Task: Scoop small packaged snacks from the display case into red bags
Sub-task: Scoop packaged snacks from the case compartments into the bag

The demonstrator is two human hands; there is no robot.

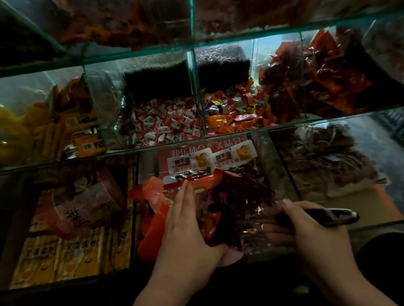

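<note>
Display case (63, 162) of glass compartments fills the view; a red bag (150, 201) lies in its lower middle compartment beside dark red snack packets (242, 194); the left hand (185, 235) presses these with straight fingers; the right hand (312, 230) grips a dark scoop (339, 215).

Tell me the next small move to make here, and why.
Probably tip the scoop leftward toward the red bag: the right hand grips its handle, the left hand presses flat against dark red packets heaped at it, and the bag lies crumpled just beyond.
</note>
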